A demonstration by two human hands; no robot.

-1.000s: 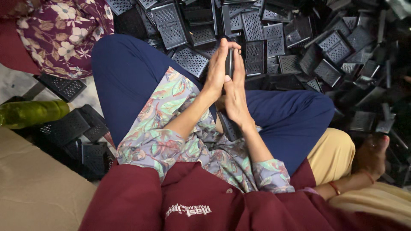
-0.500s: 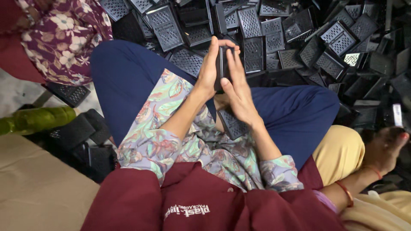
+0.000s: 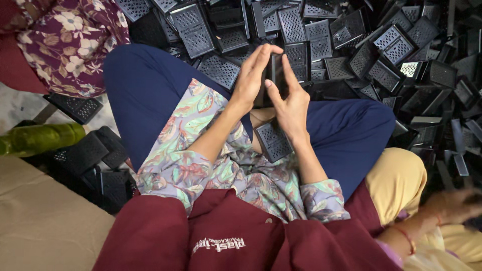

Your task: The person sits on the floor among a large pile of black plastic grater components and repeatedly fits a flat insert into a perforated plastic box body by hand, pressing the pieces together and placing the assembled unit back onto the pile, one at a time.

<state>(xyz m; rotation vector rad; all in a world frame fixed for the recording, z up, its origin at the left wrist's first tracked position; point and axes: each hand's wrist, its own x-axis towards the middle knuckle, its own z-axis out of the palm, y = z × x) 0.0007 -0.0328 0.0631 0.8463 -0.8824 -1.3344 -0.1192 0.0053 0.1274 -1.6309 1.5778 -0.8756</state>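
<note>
I sit cross-legged in blue trousers. My left hand (image 3: 253,75) and my right hand (image 3: 290,98) together grip a small black perforated plastic part (image 3: 275,70) held edge-on between the palms above my knees. A second black perforated part (image 3: 272,140) lies on my lap just under my right wrist. A large heap of the same black parts (image 3: 361,45) covers the floor in front of my legs.
More black parts (image 3: 98,160) are stacked at my left, beside a green bottle (image 3: 37,138) lying on its side. A person in floral cloth (image 3: 70,40) sits at the upper left. Another person's hand (image 3: 454,203) and yellow-clad knee (image 3: 396,180) are at the right.
My hands stayed clasped on the black part and shifted slightly, the fingers spreading along it. The other person's hand at the right moved lower and is blurred.
</note>
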